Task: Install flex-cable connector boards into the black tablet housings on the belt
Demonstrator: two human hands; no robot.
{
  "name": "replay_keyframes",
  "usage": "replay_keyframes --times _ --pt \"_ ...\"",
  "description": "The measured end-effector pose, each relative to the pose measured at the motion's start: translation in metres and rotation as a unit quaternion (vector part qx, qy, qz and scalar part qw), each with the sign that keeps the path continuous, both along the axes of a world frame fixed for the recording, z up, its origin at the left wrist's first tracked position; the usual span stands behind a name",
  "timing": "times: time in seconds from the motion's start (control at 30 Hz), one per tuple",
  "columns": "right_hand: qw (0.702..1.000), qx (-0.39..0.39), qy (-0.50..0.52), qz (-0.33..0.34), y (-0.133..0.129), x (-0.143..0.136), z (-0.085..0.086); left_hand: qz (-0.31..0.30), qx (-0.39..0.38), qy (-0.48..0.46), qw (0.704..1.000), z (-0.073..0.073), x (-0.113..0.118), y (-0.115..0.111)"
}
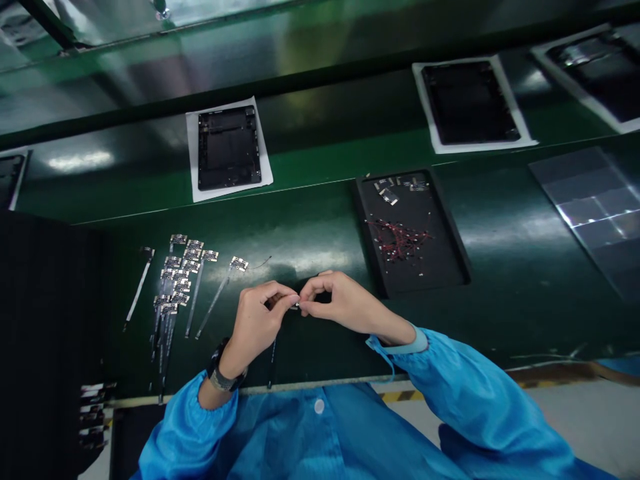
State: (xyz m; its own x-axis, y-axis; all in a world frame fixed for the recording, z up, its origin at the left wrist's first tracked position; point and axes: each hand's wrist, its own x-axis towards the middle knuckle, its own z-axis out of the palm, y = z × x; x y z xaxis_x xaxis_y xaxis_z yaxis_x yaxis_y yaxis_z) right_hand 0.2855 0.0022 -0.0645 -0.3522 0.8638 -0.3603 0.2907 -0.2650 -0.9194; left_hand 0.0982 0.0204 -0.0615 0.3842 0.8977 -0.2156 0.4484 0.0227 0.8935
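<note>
My left hand (261,319) and my right hand (343,301) meet fingertip to fingertip over the green bench, near its front edge. Between them is a small circuit board (295,305), mostly hidden by the fingers, with a dark ribbon cable (273,363) hanging below. My left hand pinches the board from the left. The right thumb and index finger close at its right side, on something too small to make out. Left of my hands lie several small boards with ribbon cables (181,285); one board (239,263) lies apart with a thin wire.
A black tray (453,257) at the right holds red wires (397,240) and several small boards (389,196). Behind are tablet housings (229,148) (470,103) on white sheets. Clear plastic sheets (595,207) lie far right. A dark mass (45,320) stands at the left.
</note>
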Motion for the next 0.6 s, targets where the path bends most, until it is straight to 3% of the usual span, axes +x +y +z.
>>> replay_keyframes --times 0.17,0.37,0.6 --pt "1.0 -0.004 0.007 -0.006 -0.0005 0.0003 -0.0019 0.015 0.006 -0.004 1.0 0.0 0.0014 -0.0026" --pt "0.998 -0.026 0.052 0.002 0.0024 0.0043 0.0009 0.037 -0.097 -0.067 0.992 -0.0013 -0.0008 0.0004" --pt "0.997 -0.038 0.065 0.025 0.0061 0.0058 -0.0024 0.041 -0.128 -0.096 0.986 -0.0048 0.0001 -0.0013"
